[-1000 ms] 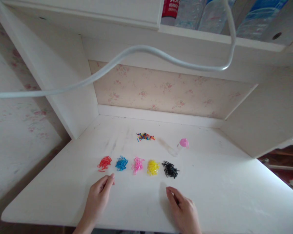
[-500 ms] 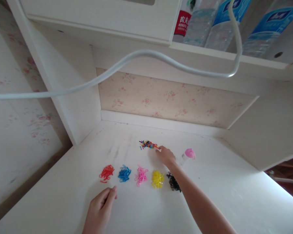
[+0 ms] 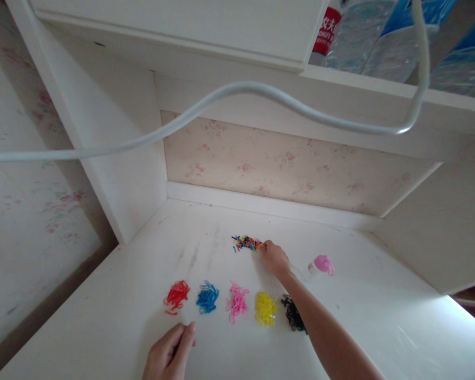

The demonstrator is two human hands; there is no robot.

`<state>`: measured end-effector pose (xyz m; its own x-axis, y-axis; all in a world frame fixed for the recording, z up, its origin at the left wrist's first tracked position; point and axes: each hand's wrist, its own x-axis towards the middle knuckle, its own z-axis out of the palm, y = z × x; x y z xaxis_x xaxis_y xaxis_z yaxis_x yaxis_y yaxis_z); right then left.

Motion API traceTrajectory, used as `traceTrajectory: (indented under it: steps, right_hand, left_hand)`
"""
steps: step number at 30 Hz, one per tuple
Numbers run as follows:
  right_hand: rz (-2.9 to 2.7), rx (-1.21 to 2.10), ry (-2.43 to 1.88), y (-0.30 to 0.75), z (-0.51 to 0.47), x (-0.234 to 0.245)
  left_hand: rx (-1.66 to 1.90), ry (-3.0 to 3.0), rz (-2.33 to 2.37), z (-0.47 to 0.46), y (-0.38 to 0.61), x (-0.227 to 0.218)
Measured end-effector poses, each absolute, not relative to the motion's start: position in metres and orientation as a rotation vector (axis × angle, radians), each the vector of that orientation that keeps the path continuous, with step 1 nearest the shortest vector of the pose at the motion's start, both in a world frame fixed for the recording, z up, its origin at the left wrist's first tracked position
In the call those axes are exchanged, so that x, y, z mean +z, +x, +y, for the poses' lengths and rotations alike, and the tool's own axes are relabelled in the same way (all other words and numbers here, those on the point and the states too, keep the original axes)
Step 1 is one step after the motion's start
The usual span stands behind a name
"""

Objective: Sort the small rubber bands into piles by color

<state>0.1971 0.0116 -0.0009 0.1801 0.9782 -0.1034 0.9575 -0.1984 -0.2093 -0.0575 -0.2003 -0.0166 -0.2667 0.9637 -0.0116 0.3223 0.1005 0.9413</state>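
My right hand [image 3: 275, 258] reaches to the right end of a pile of small mixed-colour rubber bands [image 3: 246, 243]. Its fingertips are pinched together on bands at the pile's edge; exactly which ones is hidden. My left hand [image 3: 168, 351] is closed in a loose fist in front of the sorted piles, thumb on top, and whatever it may hold does not show. Separate piles of red bands [image 3: 177, 295], blue bands [image 3: 208, 297], pink bands [image 3: 237, 302], yellow bands [image 3: 265, 309] and black bands [image 3: 293, 314] lie in a row. My right forearm partly covers the black ones.
A small clear container with a pink top [image 3: 323, 264] lies right of my right hand. A white cable [image 3: 253, 88] crosses in front of the view. Overhead, a shelf holds plastic bottles [image 3: 360, 37]. White panels and a floral wall [image 3: 237, 153] bound the white desk [image 3: 360, 338].
The view has shifted slightly, so the piles appear lower and farther right. My right hand stays at the mixed pile, its fingers now closer together. My left hand keeps its fist.
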Motion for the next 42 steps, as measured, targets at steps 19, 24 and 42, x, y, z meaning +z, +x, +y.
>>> traceTrajectory:
  steps: [19, 24, 42]
  right_hand:
    - [-1.925, 0.350, -2.270, 0.201, 0.003, -0.001]
    - [-1.922, 0.334, -2.261, 0.201, 0.004, -0.001]
    - [-1.735, 0.325, -2.191, 0.206, -0.002, 0.006]
  left_hand:
    - [1.106, 1.356, 1.677, -0.204, -0.059, -0.020]
    - [1.105, 1.351, 1.673, -0.203, -0.060, -0.020]
    - [1.133, 1.312, 1.678, -0.204, -0.058, -0.013]
